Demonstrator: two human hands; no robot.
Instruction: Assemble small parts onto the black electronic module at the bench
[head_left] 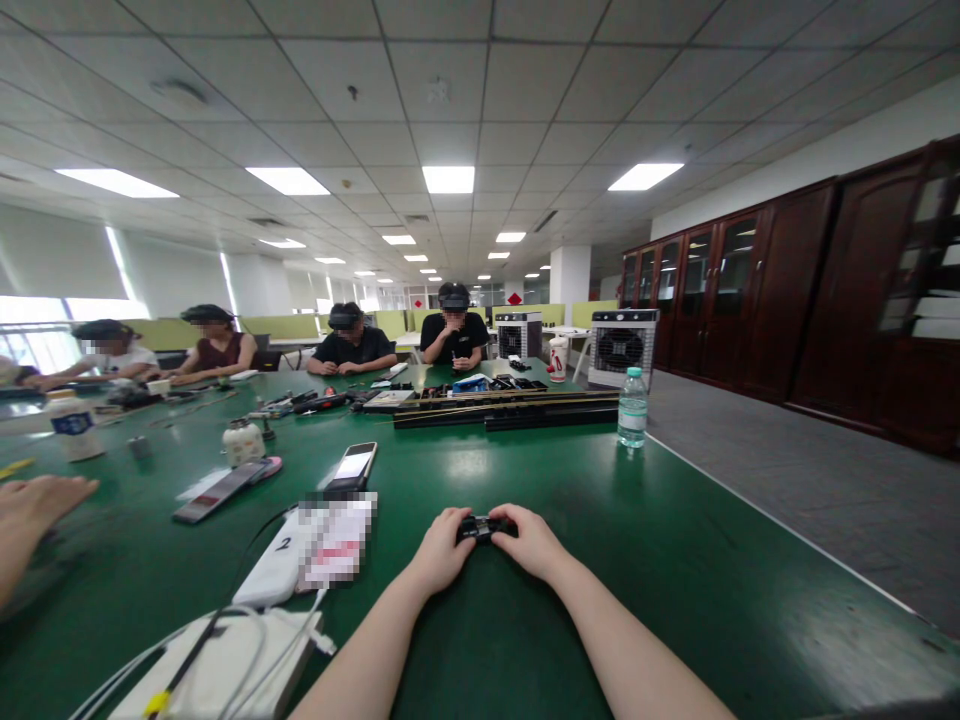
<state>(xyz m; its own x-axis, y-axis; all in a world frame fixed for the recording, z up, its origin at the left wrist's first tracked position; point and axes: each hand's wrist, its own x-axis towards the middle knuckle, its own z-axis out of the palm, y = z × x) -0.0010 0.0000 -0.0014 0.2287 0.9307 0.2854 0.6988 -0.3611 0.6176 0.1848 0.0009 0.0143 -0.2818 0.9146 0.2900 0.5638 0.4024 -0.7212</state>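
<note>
Both my hands rest over the green table [675, 520], close together. A small black object [484, 528] with a lighter, metal-looking middle spans the gap between them; I cannot make out its exact kind. My left hand [442, 550] grips its left end, thumb in front and fingers behind. Its right end is held by my right hand [534, 543] in the same way. The fingers cover both ends of the object. It is held low, at or just above the tabletop.
Left of my arms lie a phone [354, 466], a white power bank [266, 560] and a white box [217, 670] with cables. Another person's hand [45, 500] reaches in at far left. Ahead are black rails [551, 412] and a water bottle [632, 410]. Several people sit beyond.
</note>
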